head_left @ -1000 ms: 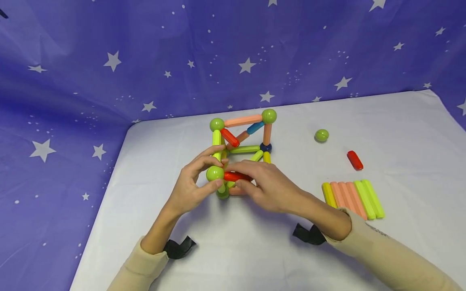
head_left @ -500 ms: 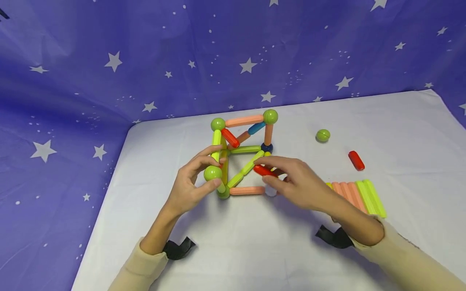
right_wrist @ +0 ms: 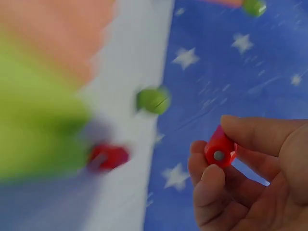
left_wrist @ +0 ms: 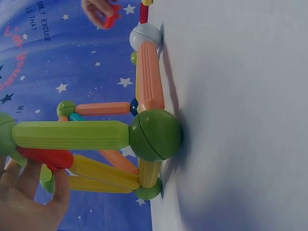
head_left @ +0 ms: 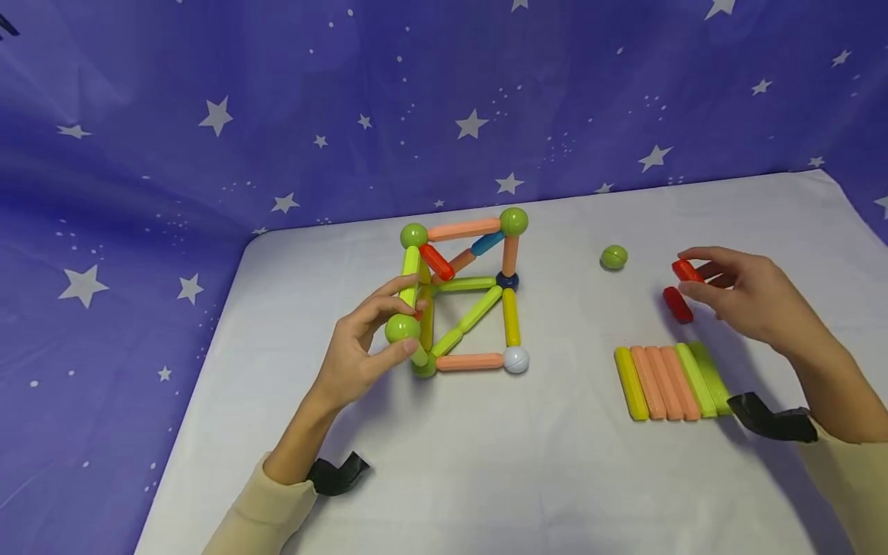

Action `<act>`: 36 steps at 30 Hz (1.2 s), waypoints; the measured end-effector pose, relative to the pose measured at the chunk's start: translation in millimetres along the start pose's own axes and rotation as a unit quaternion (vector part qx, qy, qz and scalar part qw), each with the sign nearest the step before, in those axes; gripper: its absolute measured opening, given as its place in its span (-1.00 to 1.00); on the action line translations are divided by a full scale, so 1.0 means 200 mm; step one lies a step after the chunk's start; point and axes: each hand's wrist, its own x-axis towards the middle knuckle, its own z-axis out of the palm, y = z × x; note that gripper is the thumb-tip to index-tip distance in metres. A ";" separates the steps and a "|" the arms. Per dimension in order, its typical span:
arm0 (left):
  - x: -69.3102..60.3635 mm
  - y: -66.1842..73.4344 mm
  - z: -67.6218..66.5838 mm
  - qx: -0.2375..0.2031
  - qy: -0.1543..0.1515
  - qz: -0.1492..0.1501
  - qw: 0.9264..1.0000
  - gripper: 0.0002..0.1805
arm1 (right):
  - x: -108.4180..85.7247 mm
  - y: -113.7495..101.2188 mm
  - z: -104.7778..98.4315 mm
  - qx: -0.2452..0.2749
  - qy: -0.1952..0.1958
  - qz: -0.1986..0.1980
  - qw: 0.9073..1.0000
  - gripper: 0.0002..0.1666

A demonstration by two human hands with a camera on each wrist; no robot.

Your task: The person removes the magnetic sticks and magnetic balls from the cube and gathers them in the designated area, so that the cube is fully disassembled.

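A frame of magnetic rods and balls stands left of centre in the head view, with green, salmon and yellow rods [head_left: 470, 361]. My left hand [head_left: 368, 339] grips its near upper-left corner, thumb and fingers about a green ball [head_left: 402, 329]. In the left wrist view, fingertips touch a short red rod [left_wrist: 47, 157] beside that corner. Over at the right, my right hand [head_left: 752, 297] pinches another short red rod [head_left: 687, 270] between thumb and fingers; a metal tip shows at its end in the right wrist view. Just below it lies a loose red rod [head_left: 677, 305].
A row of yellow, salmon and light-green rods [head_left: 666, 383] lies on the white tabletop [head_left: 513, 470] at the right. A loose green ball [head_left: 613, 257] sits farther back. Behind the table hangs a purple star-patterned cloth [head_left: 388, 100].
My right hand has moved from the frame to the far right, carrying the red rod away from the corner ball. The left hand has kept its grip on the frame.
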 end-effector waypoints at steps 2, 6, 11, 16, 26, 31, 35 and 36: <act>-0.01 0.00 0.00 0.001 0.000 -0.002 1.000 -0.70 | 0.01 0.08 0.01 0.000 -0.012 0.019 1.000 -0.42; -0.01 0.00 -0.01 0.005 0.000 -0.003 1.000 -0.69 | 0.03 0.19 0.01 -0.008 -0.043 0.051 0.998 -0.37; 0.00 0.00 -0.01 0.004 0.002 0.006 1.000 -0.69 | 0.07 0.25 0.01 -0.028 -0.081 0.066 0.994 -0.39; 0.00 0.00 -0.01 -0.002 0.001 0.005 1.000 -0.69 | 0.09 0.26 0.02 -0.023 -0.096 0.067 0.993 -0.44; 0.00 0.00 -0.01 -0.001 -0.003 0.001 1.000 -0.68 | 0.11 0.25 0.03 -0.029 -0.117 0.077 0.990 -0.43; 0.00 0.00 -0.01 -0.003 -0.004 0.001 1.000 -0.68 | 0.08 0.23 0.03 -0.031 -0.098 0.068 0.992 -0.41; 0.00 0.00 -0.01 -0.006 -0.006 -0.001 1.000 -0.68 | 0.04 0.17 0.02 -0.029 -0.054 0.044 0.997 -0.41; 0.00 0.00 -0.01 -0.005 -0.007 0.000 1.000 -0.68 | 0.03 0.14 0.02 -0.027 -0.042 0.033 0.998 -0.43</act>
